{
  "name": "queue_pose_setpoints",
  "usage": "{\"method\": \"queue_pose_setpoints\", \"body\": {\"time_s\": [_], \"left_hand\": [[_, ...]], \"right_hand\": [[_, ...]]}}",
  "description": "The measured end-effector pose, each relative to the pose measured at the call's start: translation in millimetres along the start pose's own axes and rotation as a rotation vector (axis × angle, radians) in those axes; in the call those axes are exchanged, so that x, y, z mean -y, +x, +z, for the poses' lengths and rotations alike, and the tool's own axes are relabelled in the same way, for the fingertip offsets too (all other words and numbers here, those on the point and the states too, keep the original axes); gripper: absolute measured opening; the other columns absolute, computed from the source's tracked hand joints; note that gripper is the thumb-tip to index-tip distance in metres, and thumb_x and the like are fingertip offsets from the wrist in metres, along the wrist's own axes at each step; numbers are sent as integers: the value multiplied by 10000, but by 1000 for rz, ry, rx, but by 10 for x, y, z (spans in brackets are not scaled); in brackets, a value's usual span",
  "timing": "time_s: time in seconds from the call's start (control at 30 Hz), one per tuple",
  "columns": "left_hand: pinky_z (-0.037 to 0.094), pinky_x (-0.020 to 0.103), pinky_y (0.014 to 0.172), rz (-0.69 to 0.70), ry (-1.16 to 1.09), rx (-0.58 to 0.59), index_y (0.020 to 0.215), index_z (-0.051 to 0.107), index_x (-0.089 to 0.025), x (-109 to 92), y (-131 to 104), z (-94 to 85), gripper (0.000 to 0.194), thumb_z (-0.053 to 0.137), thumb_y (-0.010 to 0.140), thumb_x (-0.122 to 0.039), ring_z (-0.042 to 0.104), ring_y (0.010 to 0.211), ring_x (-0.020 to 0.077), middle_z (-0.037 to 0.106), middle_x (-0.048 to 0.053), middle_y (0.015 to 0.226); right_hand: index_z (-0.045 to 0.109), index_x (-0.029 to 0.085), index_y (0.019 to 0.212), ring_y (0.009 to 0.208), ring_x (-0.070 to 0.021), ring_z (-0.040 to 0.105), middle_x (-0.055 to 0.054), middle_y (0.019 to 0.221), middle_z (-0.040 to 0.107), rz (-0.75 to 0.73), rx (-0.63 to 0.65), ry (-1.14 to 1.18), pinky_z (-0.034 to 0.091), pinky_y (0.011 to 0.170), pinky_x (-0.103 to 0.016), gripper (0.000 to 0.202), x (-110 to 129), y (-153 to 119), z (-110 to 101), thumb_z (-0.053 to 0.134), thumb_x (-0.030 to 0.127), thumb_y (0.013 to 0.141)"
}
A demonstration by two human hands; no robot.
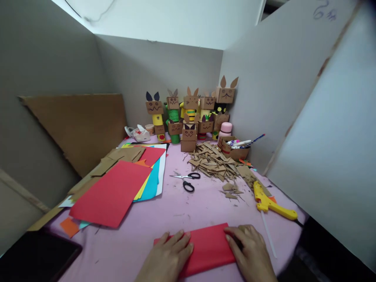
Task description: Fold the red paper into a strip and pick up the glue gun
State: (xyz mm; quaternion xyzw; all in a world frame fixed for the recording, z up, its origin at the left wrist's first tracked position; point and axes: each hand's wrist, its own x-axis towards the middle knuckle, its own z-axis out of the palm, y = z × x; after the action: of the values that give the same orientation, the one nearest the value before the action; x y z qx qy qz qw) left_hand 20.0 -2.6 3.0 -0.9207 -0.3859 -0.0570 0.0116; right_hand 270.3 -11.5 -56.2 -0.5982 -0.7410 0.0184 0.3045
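- Red paper [210, 250]: lies on the pink tablecloth [126, 254], directly before the person and slightly askew. It appears folded over; the layers are too indistinct to confirm.
- Left hand [169, 254]: palm down over the left part of the paper, fingers extended and a little apart, resting on the surface without gripping.
- Right hand [251, 248]: at the right edge, fingers curled, thumb and forefinger close together near the far corner. Whether they pinch the paper cannot be told.
- Method, as judged: the left hand serves best as a steady weight while the right squares the edge. Corners should align before firm pressure is applied, since a crooked crease is hard to remove. Pressure should run outward from the middle with flat fingertips.
- Risk, as judged: pushing from both sides could buckle the paper or slide it on the cloth.
- Surroundings: black-handled scissors [185, 177] lie open beyond the paper, well apart from both hands; the yellow glue gun [266, 202] lies to the right.
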Motion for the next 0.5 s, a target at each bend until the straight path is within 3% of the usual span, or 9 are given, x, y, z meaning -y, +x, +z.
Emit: {"method": "queue_pose_setpoints", "body": {"time_s": [0.1, 0.23, 0.37, 0.5], "left_hand": [[553, 294, 811, -157, -19, -85, 902, 696, -219, -184, 31, 69, 290, 526, 737, -50, 659, 992, 237, 713, 55, 1066], [544, 307, 870, -246, -21, -224, 1050, 647, -196, -303, -57, 190, 280, 508, 815, -132, 601, 1090, 231, 669, 64, 1153], [485, 436, 947, -281, -40, -149, 1238, 531, -195, -325, -150, 200, 394, 482, 851, -255, 517, 1181, 258, 552, 74, 1289], [397, 489, 1012, -315, -73, -75, 1326, 427, -197, -371, -170, 149, 458, 423, 876, -284, 412, 1267, 265, 437, 80, 1382]], "right_hand": [[663, 269, 927, 764, -214, 609, -33, 785, 678, -25, -7, -5, 471, 691, -350, 177, -1, 15, -9, 502, 272, 853], [667, 253, 920, 766, -216, 609, -39, 788, 681, -11, -31, -23, 473, 690, -350, 183, 19, 19, -34, 497, 251, 853], [672, 235, 901, 775, -246, 597, -63, 785, 669, -22, -69, -140, 474, 688, -389, 192, 179, 43, -132, 496, 201, 833], [660, 199, 998, 999, -306, 569, -125, 1051, 654, -57, -109, -212, 439, 850, -502, 290, 593, 54, -189, 432, 116, 839]]}}
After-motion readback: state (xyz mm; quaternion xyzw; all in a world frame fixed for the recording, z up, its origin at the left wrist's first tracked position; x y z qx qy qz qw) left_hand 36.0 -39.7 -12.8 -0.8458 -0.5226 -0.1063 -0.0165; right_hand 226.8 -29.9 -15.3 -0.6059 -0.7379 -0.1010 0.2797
